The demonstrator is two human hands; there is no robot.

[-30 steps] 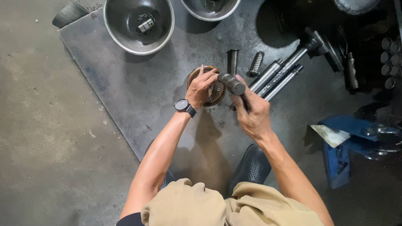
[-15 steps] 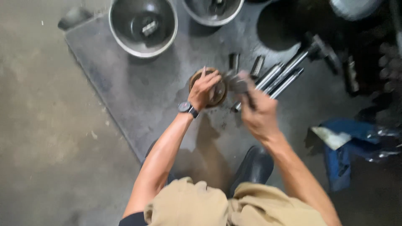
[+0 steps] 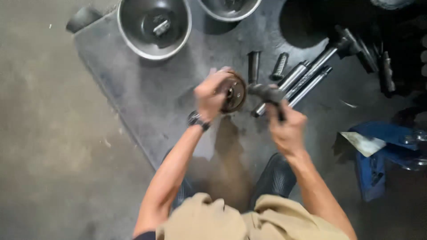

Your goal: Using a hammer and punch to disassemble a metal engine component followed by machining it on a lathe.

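My left hand (image 3: 211, 94), with a dark watch on its wrist, grips a round rusty metal part (image 3: 235, 92) and holds it tilted above the dark metal sheet (image 3: 133, 89). My right hand (image 3: 286, 126) is closed around the handle of a hammer (image 3: 267, 93), whose grey head sits just right of the round part. The frame is blurred by motion, so I cannot tell whether the hammer head touches the part.
Two steel bowls stand at the back of the sheet, one (image 3: 153, 26) holding a small metal piece, the other (image 3: 229, 8) cut by the frame edge. Metal rods (image 3: 307, 78) and short cylinders (image 3: 253, 66) lie right of my hands. A blue stool (image 3: 378, 151) stands at right.
My right hand has drawn the hammer slightly back to the right and away from the round part. The left hand keeps its grip on the part. The view has shifted a little.
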